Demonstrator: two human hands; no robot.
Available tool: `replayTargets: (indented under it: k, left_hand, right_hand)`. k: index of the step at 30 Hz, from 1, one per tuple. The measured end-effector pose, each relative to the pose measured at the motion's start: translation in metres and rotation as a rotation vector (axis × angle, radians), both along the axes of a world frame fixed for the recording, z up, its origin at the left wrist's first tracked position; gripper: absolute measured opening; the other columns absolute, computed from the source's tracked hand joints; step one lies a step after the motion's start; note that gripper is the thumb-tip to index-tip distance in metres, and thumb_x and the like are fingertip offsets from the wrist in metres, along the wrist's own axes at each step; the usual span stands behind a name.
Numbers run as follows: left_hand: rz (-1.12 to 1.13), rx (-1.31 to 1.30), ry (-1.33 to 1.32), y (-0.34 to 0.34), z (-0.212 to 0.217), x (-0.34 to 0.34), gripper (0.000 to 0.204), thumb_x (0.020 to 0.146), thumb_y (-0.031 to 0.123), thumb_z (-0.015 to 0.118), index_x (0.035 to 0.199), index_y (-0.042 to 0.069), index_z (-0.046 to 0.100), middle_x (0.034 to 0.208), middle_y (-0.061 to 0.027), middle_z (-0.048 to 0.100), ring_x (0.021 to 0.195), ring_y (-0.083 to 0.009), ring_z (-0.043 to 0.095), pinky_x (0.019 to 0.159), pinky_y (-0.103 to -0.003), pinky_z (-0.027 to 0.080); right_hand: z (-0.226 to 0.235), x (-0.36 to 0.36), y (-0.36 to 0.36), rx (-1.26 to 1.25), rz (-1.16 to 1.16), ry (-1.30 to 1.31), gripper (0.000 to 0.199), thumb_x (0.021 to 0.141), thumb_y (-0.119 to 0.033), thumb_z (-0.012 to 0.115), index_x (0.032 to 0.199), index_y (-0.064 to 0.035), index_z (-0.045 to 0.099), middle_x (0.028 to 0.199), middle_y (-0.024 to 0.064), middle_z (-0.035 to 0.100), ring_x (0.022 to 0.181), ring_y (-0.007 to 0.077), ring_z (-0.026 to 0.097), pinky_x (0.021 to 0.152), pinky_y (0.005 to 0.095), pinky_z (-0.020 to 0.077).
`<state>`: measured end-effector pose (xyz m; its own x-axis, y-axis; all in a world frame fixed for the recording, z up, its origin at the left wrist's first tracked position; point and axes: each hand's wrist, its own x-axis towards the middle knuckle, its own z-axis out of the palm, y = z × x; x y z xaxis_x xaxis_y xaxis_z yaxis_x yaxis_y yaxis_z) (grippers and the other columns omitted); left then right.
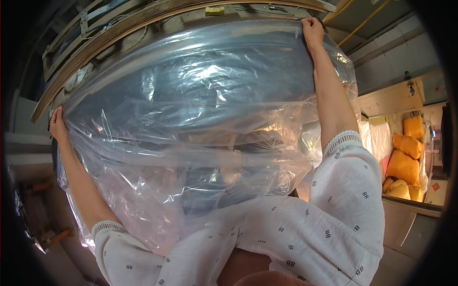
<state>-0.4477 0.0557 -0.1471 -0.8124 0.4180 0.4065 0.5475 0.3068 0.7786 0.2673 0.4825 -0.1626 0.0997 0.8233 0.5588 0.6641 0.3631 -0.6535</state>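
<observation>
A large sheet of clear plastic film (pixel 210 81) is stretched out between my two raised arms, wrinkled and shiny with reflections. My left hand (pixel 58 125) is closed on its left edge, low at the far left. At the upper right my right hand (pixel 313 34) pinches the film's far corner. Under or behind the film lies something smooth and dark blue-grey; what it is I cannot tell through the glare. The nearer part of the film hangs in loose folds in front of my white patterned top (pixel 281 233).
A long wooden rail (pixel 157 10) runs along the far side, with a small yellow block (pixel 214 11) near it. Yellow cords (pixel 365 23) hang at the upper right. Beyond a wooden board (pixel 393 97) on the right, several orange bundles (pixel 405 162) are piled up.
</observation>
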Motion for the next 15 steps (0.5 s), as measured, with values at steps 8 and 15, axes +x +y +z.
replayTargets:
  k: [8, 15]
  left_hand:
    - [0.237, -0.258, 0.168, 0.0, -0.013, -0.037, 0.041, 0.071, 0.039, 0.067, 0.084, 0.001, 0.065, 0.08, -0.0065, 0.062, 0.079, -0.0148, 0.054, 0.071, -0.024, 0.042]
    - [-0.046, 0.246, -0.467, -0.051, -0.047, -0.141, 0.026, 0.084, 0.018, 0.049, 0.098, -0.003, 0.055, 0.095, -0.0095, 0.056, 0.076, -0.0178, 0.055, 0.057, -0.027, 0.042]
  right_hand:
    - [0.007, -0.003, -0.012, 0.119, -0.161, -0.055, 0.035, 0.069, -0.029, 0.064, 0.087, -0.0011, 0.053, 0.104, 0.0218, 0.046, 0.099, 0.0344, 0.045, 0.086, 0.0389, 0.0379]
    - [0.01, -0.005, -0.004, 0.015, -0.101, 0.146, 0.043, 0.079, -0.036, 0.052, 0.097, 0.0027, 0.05, 0.11, 0.0253, 0.043, 0.104, 0.0372, 0.042, 0.093, 0.0404, 0.0306]
